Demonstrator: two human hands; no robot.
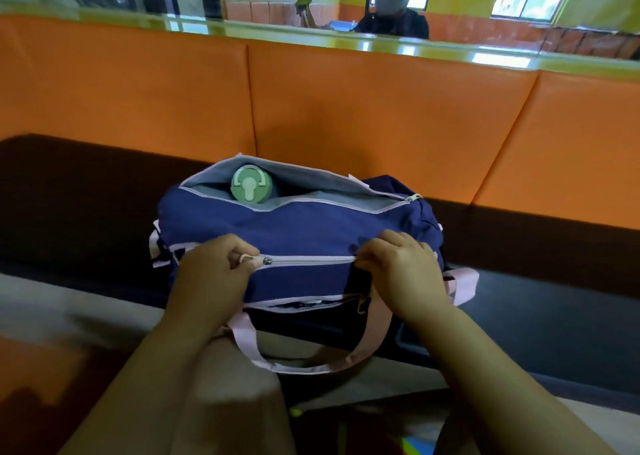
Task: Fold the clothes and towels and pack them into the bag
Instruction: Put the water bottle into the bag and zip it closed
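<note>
**Desk:** Where is the bag on your feed?

**Operator:** I see the navy bag [304, 226] lying on the dark bench seat [86, 195], close in front of the orange backrest [346, 108]. Its near edge reaches the front of the seat, and a pink handle strap [304, 364] hangs down in a loop over that edge.

**Desk:** And the hands?

**Operator:** Both are on the bag's near top zip [311, 260]. My left hand [211, 267] has its fingers curled in, pinching the pale pull tab [247, 258] at the zip's left end. My right hand [398, 267] is closed tight on the fabric at the zip's right end. Between the two hands the zip runs taut and its teeth look joined.

**Desk:** Anything showing inside?

**Operator:** The far compartment [311, 181] gapes open, its grey lining showing. A round green bottle lid [248, 183] sits in its left part, facing up at me. Its own zip slider rests at the right end of that opening. What is under the near zip I cannot tell, since the cloth covers it.
</note>
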